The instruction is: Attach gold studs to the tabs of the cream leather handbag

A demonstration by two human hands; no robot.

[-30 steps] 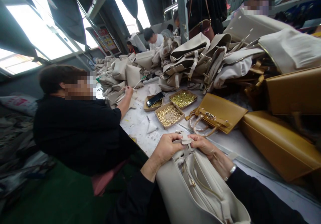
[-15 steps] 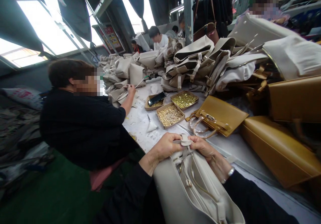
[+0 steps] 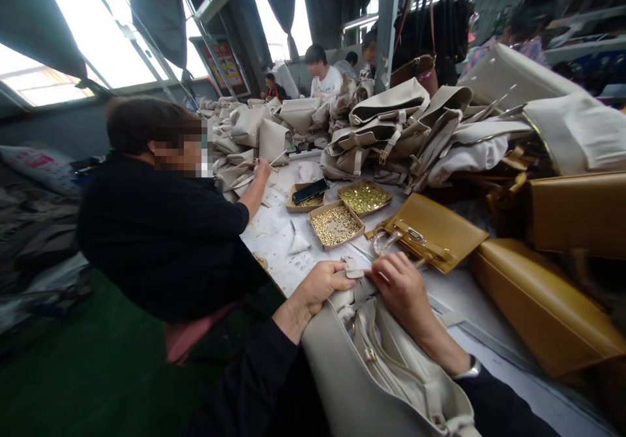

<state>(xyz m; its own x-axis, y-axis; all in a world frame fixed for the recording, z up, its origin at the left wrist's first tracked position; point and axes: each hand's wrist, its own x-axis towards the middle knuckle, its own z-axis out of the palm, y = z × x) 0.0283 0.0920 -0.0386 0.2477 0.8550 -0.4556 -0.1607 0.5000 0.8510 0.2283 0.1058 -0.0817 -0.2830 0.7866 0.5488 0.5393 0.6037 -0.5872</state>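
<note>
A cream handbag (image 3: 337, 365) lies tilted in front of me, its top gaping and a zipped inner pocket (image 3: 379, 352) showing. My left hand (image 3: 317, 290) pinches the cream strap (image 3: 355, 272) at the bag's far end between thumb and fingers. At the strap's right side is my right hand (image 3: 402, 290), fingers curled and thumb and fingertip closed on its edge. Whether a small part sits between those fingertips is hidden. Beyond the hands, a cardboard tray of small gold studs (image 3: 337, 224) stands on the white table (image 3: 267, 231).
Behind the studs are a tray of gold pieces (image 3: 364, 197) and a tray bearing a black phone (image 3: 311, 191). Mustard handbags (image 3: 440, 231) lie to the right. Cream bags (image 3: 386, 114) are heaped at the back. A co-worker in black (image 3: 161, 228) sits at left.
My right hand has lifted and turned, its fingers now more curled beside the strap. My left hand keeps its hold. The view has shifted slightly.
</note>
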